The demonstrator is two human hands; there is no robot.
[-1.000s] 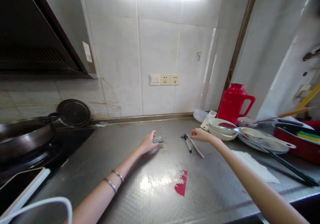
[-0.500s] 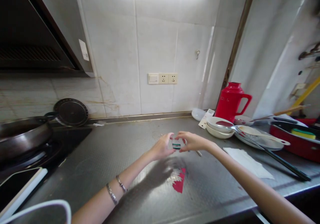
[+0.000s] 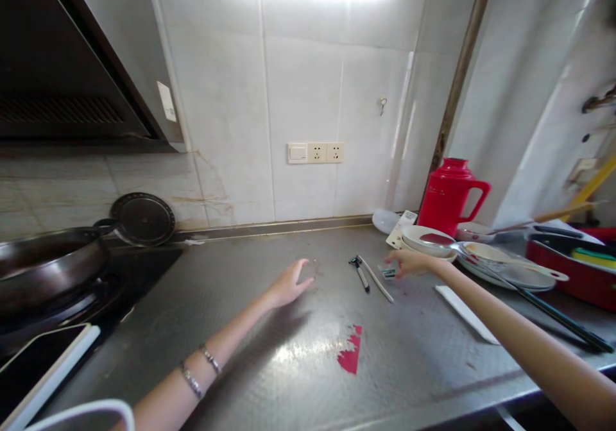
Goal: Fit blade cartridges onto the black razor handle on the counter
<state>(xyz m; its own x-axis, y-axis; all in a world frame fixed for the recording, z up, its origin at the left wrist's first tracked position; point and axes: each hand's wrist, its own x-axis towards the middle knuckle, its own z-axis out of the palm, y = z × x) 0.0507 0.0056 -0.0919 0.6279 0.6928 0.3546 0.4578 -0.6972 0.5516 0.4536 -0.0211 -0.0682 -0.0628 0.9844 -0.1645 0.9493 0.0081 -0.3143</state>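
Note:
My left hand (image 3: 289,283) hovers over the steel counter with thumb and fingers apart and nothing between them. Further right, my right hand (image 3: 409,262) pinches a small clear case with dark green strips (image 3: 389,273), low over the counter or touching it; I cannot tell which. Between the hands lies what looks like a small razor (image 3: 362,275), with a dark head and a grey and black handle. Beside it is a thin, pale, slightly curved stick (image 3: 377,280). A torn red patch (image 3: 351,353) is on the counter nearer to me.
On the right stand a red thermos (image 3: 445,197), stacked bowls (image 3: 428,238), plates with utensils and a red pan (image 3: 563,270). A folded white paper (image 3: 466,312) lies under my right forearm. At the left are a steel pan (image 3: 52,258) on the stove and a phone-like device (image 3: 43,367).
My hands have separated. The left moved left and opened, while the right carried the small clear case to the right. The razor and stick now show fully between them.

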